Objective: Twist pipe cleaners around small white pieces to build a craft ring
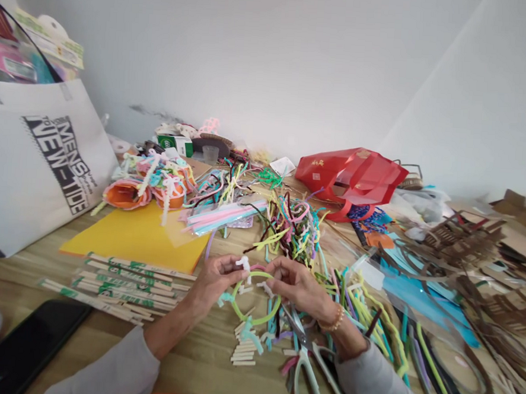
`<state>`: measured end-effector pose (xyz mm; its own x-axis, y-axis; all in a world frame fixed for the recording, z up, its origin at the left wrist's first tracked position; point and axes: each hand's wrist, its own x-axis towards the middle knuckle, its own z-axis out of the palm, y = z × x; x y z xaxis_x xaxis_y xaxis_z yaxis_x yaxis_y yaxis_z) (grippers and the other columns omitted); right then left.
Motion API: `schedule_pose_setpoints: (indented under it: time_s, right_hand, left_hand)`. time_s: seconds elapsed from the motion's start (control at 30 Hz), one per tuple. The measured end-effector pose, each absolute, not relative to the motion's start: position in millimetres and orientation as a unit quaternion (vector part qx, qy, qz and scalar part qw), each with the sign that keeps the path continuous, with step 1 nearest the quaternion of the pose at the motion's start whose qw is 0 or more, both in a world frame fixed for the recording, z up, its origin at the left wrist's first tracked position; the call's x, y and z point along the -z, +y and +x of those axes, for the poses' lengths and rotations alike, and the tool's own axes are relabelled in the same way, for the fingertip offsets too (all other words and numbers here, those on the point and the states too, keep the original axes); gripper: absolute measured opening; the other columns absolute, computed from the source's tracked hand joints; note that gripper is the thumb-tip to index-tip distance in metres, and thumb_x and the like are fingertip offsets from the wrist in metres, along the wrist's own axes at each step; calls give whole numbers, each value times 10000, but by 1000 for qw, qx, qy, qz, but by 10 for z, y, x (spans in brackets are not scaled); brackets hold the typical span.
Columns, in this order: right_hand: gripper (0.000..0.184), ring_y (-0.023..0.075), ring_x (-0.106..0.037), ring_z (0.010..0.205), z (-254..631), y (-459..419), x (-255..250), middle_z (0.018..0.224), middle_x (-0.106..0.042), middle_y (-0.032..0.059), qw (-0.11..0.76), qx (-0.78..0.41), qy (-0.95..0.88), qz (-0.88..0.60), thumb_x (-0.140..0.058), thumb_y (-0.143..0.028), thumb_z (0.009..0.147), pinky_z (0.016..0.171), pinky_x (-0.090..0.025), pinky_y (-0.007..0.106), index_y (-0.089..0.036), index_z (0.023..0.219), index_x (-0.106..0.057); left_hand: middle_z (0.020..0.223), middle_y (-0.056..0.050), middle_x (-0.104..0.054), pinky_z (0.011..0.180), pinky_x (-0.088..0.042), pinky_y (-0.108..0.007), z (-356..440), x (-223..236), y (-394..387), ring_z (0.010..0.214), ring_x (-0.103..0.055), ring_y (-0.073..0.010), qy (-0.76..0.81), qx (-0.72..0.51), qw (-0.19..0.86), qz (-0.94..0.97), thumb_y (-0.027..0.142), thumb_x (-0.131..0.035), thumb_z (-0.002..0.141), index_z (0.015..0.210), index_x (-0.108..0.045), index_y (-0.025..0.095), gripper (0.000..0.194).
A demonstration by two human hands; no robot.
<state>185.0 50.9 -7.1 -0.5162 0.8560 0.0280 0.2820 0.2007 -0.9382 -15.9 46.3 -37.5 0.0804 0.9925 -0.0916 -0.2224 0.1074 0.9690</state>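
A light-green ring (255, 320), apparently of pipe cleaner, is held up above the table between my hands. At its upper left, my left hand (215, 283) pinches a curled white pipe cleaner (243, 263) against the ring. My right hand (300, 285) has its fingers closed on the ring's upper right, where a short white piece (265, 289) sticks out. Aqua pipe cleaner bows (249, 334) sit on the ring's left and bottom. Below my right hand lie scissors (306, 345), their blades partly hidden. Short pale sticks (243, 351) lie under the ring.
Wrapped chopsticks (128, 284), yellow sheets (140, 240) and a black phone (31, 343) lie to the left. A white bag (37, 165) stands behind them. Beyond my hands is a tangled pipe cleaner pile (294, 223), with a red bag (348, 175) farther back. Brown strips (465, 245) crowd the right.
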Motion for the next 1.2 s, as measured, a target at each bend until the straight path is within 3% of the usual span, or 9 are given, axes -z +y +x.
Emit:
schedule_pose_setpoints:
  time_s: [0.1, 0.23, 0.37, 0.67, 1.2]
  right_hand:
    - [299, 114, -509, 658, 1803, 417, 42, 777, -571, -10, 296, -364, -796, -382, -640, -249, 788, 589, -413, 223, -187, 1071, -565]
    - [297, 165, -562, 886, 1738, 325, 49, 1024, -586, 39, 281, -239, -863, -346, -595, -174, 822, 785, -450, 286, -226, 1111, -554]
    - [230, 163, -570, 938, 1713, 305, 109, 1077, -560, 57, 282, -194, -882, -324, -507, -140, 875, 823, -466, 280, -236, 1070, -581]
    - [173, 160, -587, 901, 1690, 324, 120, 955, -598, 59, 338, -222, -865, -299, -475, -98, 872, 816, -472, 279, -199, 970, -576]
    - [108, 161, -584, 838, 1724, 426, 169, 874, -638, 36, 335, -337, -807, -351, -541, -151, 849, 778, -437, 259, -184, 829, -642]
  left_hand:
    - [746, -31, -708, 585, -443, -224, -154, 347, 439, 664, -609, -155, 446, -476, 622, 433, 241, -784, 539, 747, -699, 145, 244]
    - [715, -21, -684, 517, -394, -199, -137, 323, 405, 589, -560, -122, 454, -443, 640, 433, 253, -798, 537, 766, -709, 135, 273]
    - [737, -26, -679, 504, -383, -194, -103, 359, 388, 586, -552, -116, 433, -444, 675, 400, 263, -817, 518, 793, -699, 127, 328]
    - [693, -15, -656, 524, -393, -196, -32, 300, 320, 582, -538, -109, 420, -465, 682, 377, 266, -828, 500, 734, -665, 119, 320]
    - [663, -10, -666, 554, -415, -212, -94, 383, 375, 583, -579, -123, 465, -408, 682, 391, 269, -798, 549, 755, -655, 140, 283]
